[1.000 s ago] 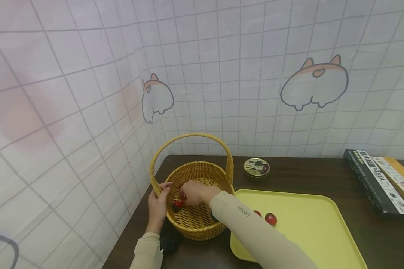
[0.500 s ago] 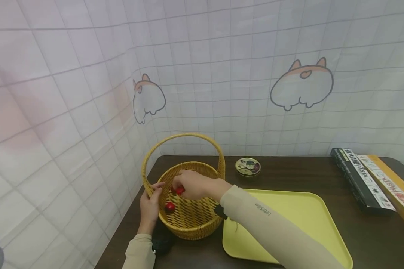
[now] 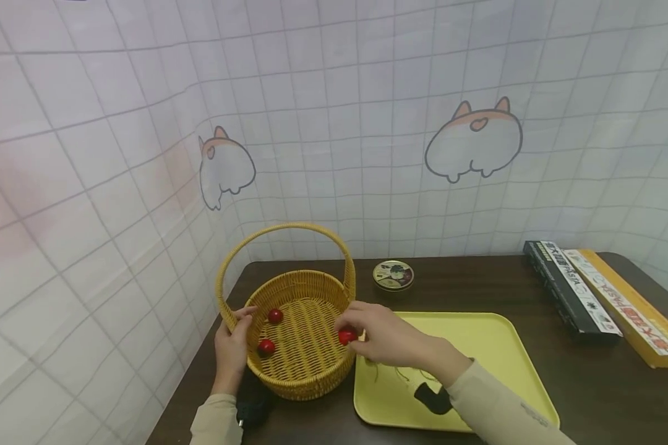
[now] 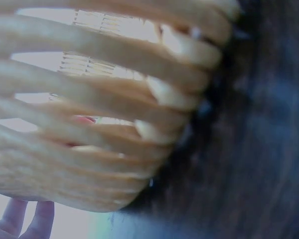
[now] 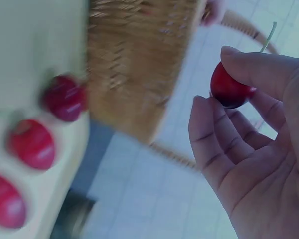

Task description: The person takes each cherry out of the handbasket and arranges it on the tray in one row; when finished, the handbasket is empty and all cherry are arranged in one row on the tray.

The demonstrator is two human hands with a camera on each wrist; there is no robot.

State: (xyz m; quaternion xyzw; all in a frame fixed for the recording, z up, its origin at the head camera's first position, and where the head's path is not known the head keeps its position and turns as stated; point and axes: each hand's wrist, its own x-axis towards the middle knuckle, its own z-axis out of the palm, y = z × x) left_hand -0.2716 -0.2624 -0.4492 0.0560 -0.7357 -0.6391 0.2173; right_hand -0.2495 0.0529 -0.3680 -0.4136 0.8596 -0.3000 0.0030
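Note:
In the head view, my left hand (image 3: 231, 355) grips the yellow wicker basket (image 3: 297, 386) at its left rim, by the foot of the tall handle. Two red cherries (image 3: 266, 347) lie on the left part of the basket's floor. My right hand (image 3: 386, 334) is at the basket's right rim. Thumb and fingers pinch a red cherry (image 5: 228, 87) whose green stem sticks up in the right wrist view. More cherries (image 5: 34, 144) lie in a row near the edge of the yellow tray (image 3: 479, 327). The left wrist view is mostly filled by blurred basket weave (image 4: 89, 109).
A round tin (image 3: 393, 274) stands behind the basket and tray. Two long pasta boxes, one black (image 3: 570, 293) and one orange (image 3: 626, 303), lie at the right of the dark table (image 3: 451, 272). A grid-patterned cloth (image 3: 334, 154) hangs close behind and to the left.
My right hand has moved right, from inside the basket to its right rim, and now pinches a cherry there. The left hand keeps its grip. The head view has turned slightly right.

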